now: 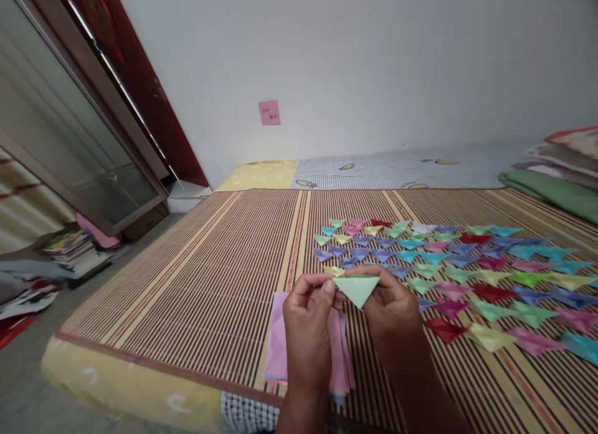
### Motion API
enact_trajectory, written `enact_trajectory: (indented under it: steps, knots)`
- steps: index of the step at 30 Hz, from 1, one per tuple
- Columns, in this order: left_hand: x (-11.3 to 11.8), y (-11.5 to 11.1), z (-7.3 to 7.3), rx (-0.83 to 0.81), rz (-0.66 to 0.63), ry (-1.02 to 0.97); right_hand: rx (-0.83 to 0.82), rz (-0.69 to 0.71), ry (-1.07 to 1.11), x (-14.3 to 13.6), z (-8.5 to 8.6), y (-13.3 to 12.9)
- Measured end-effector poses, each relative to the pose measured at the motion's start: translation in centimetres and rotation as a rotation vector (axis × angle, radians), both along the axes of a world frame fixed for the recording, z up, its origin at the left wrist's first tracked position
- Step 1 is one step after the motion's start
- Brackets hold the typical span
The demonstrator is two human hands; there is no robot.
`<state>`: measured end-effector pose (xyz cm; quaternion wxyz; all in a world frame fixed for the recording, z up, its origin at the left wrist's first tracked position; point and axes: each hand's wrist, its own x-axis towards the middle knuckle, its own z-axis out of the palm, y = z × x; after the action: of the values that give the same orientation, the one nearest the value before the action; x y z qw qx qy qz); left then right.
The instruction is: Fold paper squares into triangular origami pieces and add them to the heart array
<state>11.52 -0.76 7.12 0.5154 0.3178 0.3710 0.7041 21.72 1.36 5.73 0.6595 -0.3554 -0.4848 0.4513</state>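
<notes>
Green folded paper triangle (357,289) at lower centre of frame, apex toward the frame's bottom, long edge roughly left-right. Left hand (308,316) pinches its left corner; right hand (395,306) grips behind its right side, fingers curled. Counts: one held triangle, one pink wall note (270,112).

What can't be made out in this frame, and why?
Fingertips of the right hand: head view, behind the light green paper triangle.
Middle of the pink-topped paper stack: head view, behind the left hand.
Writing on the square pink wall note: head view, too small.
Folded green cloth: head view, right edge cuts it off.
</notes>
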Motion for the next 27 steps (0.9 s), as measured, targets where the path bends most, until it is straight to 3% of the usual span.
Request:
enact_trajectory:
  steps: [6, 13, 18, 27]
  knots:
    - [-0.1, -0.1, -0.1, 0.059, 0.083, 0.084, 0.047, -0.058, -0.066, -0.1, 0.4, -0.3]
    - [-0.2, 0.4, 0.4, -0.088, -0.125, -0.284, 0.257, -0.171, -0.314, 0.2, 0.7, -0.5]
    - [-0.5, 0.4, 0.8, -0.105, -0.166, -0.299, 0.394, -0.214, -0.418, 0.3, 0.8, -0.5]
    - [-0.5, 0.2, 0.6, -0.109, -0.159, -0.241, 0.454, -0.281, -0.502, 0.1, 1.0, -0.8]
